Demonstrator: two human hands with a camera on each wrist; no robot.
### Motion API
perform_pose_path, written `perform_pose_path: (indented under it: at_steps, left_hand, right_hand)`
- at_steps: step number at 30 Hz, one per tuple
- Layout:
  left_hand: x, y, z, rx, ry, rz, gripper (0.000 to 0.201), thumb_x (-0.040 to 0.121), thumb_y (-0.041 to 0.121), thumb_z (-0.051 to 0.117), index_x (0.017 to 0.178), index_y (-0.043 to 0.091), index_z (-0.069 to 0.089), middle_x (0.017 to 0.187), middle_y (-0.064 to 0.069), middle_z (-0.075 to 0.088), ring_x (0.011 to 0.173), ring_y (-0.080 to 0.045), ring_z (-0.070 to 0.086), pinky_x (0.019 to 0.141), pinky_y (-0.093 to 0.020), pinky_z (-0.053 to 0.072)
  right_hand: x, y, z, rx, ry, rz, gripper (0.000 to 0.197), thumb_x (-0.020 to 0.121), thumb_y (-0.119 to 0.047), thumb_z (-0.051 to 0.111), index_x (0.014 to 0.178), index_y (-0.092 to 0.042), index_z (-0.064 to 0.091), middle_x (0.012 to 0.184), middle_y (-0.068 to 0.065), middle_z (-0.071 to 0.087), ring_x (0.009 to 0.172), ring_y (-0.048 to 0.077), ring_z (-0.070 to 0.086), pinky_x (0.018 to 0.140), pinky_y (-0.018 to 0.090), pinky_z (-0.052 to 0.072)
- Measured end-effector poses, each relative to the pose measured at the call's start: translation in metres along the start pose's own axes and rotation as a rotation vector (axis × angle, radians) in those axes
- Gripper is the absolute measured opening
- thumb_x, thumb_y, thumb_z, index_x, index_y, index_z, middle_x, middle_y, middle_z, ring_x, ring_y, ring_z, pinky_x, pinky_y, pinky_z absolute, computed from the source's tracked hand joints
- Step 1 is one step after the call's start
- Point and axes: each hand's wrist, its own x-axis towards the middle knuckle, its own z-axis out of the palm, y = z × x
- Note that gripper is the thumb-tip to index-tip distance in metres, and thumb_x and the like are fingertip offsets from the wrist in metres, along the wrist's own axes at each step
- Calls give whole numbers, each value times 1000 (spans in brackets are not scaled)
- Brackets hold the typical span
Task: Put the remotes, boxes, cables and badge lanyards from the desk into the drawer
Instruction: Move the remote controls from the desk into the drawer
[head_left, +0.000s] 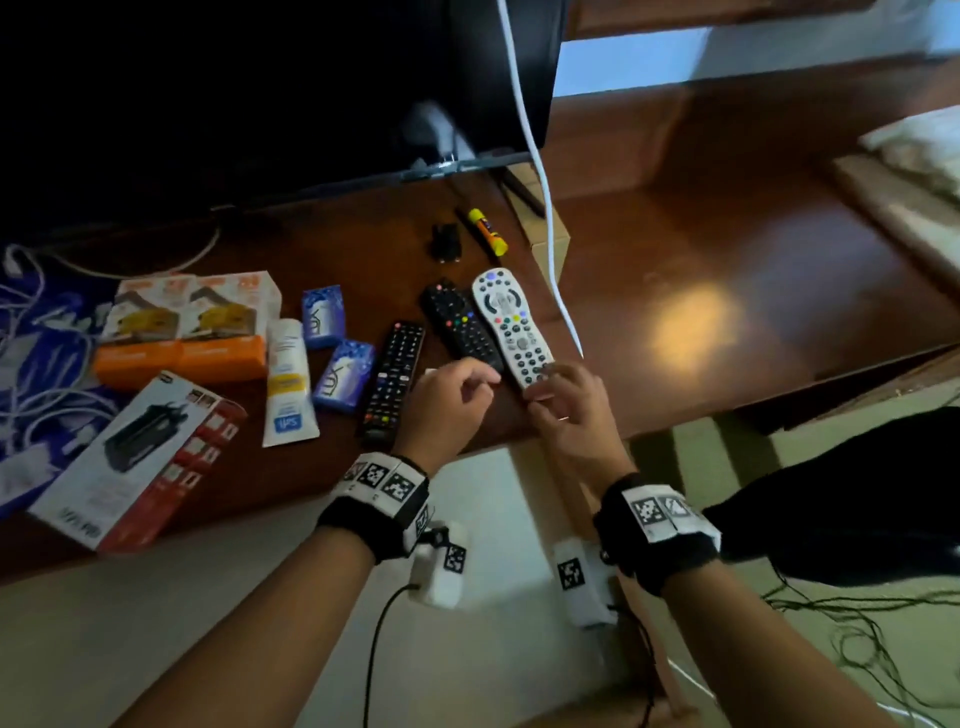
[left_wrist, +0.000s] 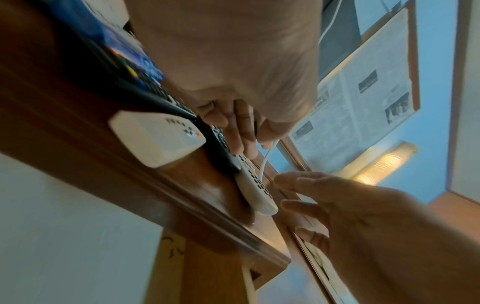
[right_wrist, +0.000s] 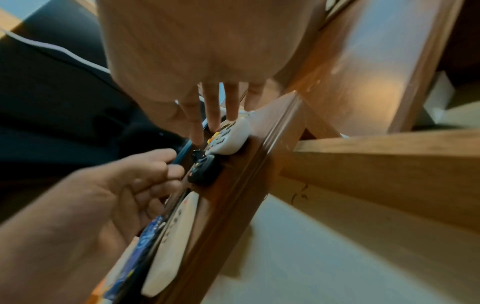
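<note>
A white remote (head_left: 511, 327) and a black remote (head_left: 460, 325) lie side by side near the desk's front edge, with a long black remote (head_left: 392, 379) to their left. My right hand (head_left: 545, 387) rests straight fingertips (right_wrist: 215, 111) on the near end of the white remote (right_wrist: 231, 135). My left hand (head_left: 480, 382) hovers with loosely curled fingers (left_wrist: 239, 127) at the near end of the black remote (right_wrist: 205, 170), holding nothing. A small white remote (left_wrist: 155, 137) lies under that hand. Boxes (head_left: 182, 332) and a tangle of cables and blue lanyards (head_left: 36, 338) lie to the left.
A dark screen (head_left: 260, 93) stands at the back of the desk (head_left: 322, 478), and a white cable (head_left: 540, 182) hangs beside it. A glue stick (head_left: 488, 231), a black adapter (head_left: 447, 244) and a white tube (head_left: 285, 384) also lie on the desk. A lower wooden surface (head_left: 727, 249) extends right.
</note>
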Motion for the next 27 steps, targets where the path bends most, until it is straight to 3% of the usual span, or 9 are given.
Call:
perform_pose_path:
  at_steps: [2,4,8,11,14,17,22,25,27]
  left_hand:
    - [15,6,13,24,55,-3,12,80,12,63,84,22,69,89,4,70,83,-13,61,78,-18,44]
    - [27,9,23,122,96,-19,13,78,16,61,87,22,68,98,0,66,94,-20,57,86,-28,44]
    - [40,10,34,436,53,-155,38,81,25,62,119,28,63,140,-2,43,125,-29,36,103,-41,35]
    - [42,10,39,532,-19,-250,49,87,35,56,135,42,47,157,4,19,138,-30,17,107,-49,27]
    - [39,11,49,575,-34,-277,52,89,39,52,139,44,40,160,5,10,140,-30,14,108,-52,23]
    - [32,16,57,611,-5,-261,43,91,36,49,134,37,49,160,4,9,141,-30,15,109,-53,21]
    - [22,30,63,626,-60,-223,40,87,21,51,127,25,53,158,-2,9,135,-35,24,103,-49,32]
    - [20,36,61,624,-111,-218,47,81,17,57,127,20,50,155,-4,12,122,-38,35,98,-43,39]
    - [20,40,57,593,-128,-224,47,77,16,61,123,19,50,152,-3,15,114,-40,40,94,-43,42]
  right_hand:
    - [20,11,-4,-129,-4,-42,30,73,-26,54,98,-20,70,135,-1,52,117,24,43,91,35,35]
    - [34,19,-3,-202,-64,-51,38,75,-24,58,112,-22,65,148,-4,40,129,22,35,93,37,32]
    - [44,29,11,-256,-100,-112,44,77,-20,64,121,-21,60,148,-4,41,131,21,40,97,41,40]
    - [33,34,16,-237,-31,-104,36,82,-27,60,118,-26,61,146,-10,43,125,16,47,94,34,36]
    - [21,36,14,-284,49,-103,31,82,-41,53,107,-26,61,143,-10,46,120,14,49,85,34,31]
    - [15,39,11,-298,84,-84,30,75,-41,55,95,-18,57,135,-2,51,110,22,53,78,36,37]
    - [8,40,5,-271,75,-64,32,70,-17,74,95,-4,59,134,15,53,104,36,52,79,43,47]
    - [0,34,3,-265,87,-4,35,68,-11,77,96,1,61,129,20,55,104,40,51,82,46,48]
    - [-7,29,3,-213,140,63,33,66,-8,76,93,2,60,120,19,58,100,38,50,81,41,45]
